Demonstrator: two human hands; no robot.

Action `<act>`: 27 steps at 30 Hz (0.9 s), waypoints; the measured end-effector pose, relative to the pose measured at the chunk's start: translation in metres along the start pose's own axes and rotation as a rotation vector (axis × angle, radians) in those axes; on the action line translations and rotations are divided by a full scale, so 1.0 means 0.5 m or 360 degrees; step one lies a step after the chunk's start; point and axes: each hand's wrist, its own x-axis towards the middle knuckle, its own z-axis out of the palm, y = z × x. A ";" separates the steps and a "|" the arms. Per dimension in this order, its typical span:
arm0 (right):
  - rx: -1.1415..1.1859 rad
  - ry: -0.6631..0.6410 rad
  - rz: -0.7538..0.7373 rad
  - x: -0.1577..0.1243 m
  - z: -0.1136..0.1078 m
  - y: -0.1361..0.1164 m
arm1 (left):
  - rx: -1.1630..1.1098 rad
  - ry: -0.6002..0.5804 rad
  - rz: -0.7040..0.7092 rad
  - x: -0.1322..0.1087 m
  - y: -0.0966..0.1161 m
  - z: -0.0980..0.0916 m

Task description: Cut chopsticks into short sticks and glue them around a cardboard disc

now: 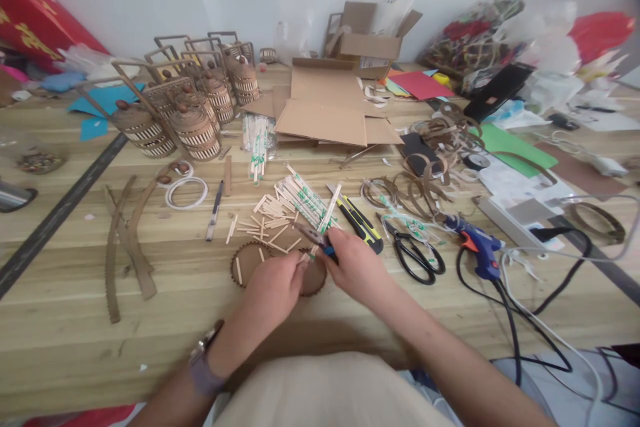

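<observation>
My right hand (357,265) is closed around pliers (314,235) with blue on the handle, their jaws pointing up and left. My left hand (275,283) pinches a thin wooden stick (307,256) with a green-marked wrapper, close below the jaws. Under both hands lie two round cardboard pieces (253,253) with notched brown rims, and a few short sticks rest on the left one. Just beyond sit a heap of short cut sticks (273,208) and several longer sticks in green-printed wrappers (306,199).
At right lie a yellow-black utility knife (360,223), black scissors (415,257), a blue glue gun (477,243) with cables, and a power strip (517,220). Lantern-like cardboard models (195,123) stand back left. Flattened cardboard (325,117), white rings (186,192) and curved strips (135,240) lie about.
</observation>
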 end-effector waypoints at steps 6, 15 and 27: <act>0.0575 -0.0281 -0.0281 -0.022 -0.064 0.020 | -0.1215 -0.0158 -0.0272 0.010 -0.015 -0.021; 0.0315 -0.0103 -0.0091 -0.023 -0.014 -0.011 | -0.1604 -0.0347 -0.0355 0.012 0.002 0.019; 0.0686 0.0279 -0.0091 -0.039 0.031 -0.025 | -0.2109 -0.0151 -0.0364 0.021 0.004 0.030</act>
